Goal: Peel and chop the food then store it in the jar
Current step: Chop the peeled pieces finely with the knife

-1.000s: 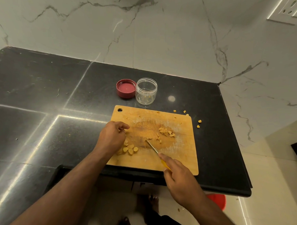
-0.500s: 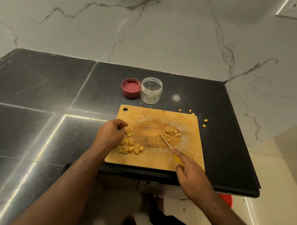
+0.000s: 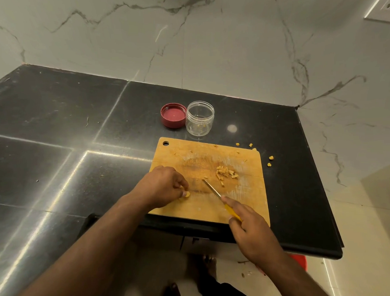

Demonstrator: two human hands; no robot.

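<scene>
Your left hand [image 3: 163,186] pinches a yellow piece [image 3: 187,194] at the cutting board's [image 3: 248,203] left edge (chopped bits [image 3: 225,174] mid-board), your right hand [image 3: 249,232] grips the knife [image 3: 216,192].

Two bare forearms come in from the bottom edge, and there's no sleeve on either one, no cuff anywhere up to where the picture cuts them off. The left hand [image 3: 163,185] carries no ring, no watch, no band at the wrist, no glove. Same story on the right hand [image 3: 252,232]: plain, nothing worn. Fingernails look short, one pale nail showing on the left hand. Down below, between the arms, dark clothing shows at the bottom edge, black or near it, too dim to name. Bare feet [image 3: 209,262] too, toes just visible.
</scene>
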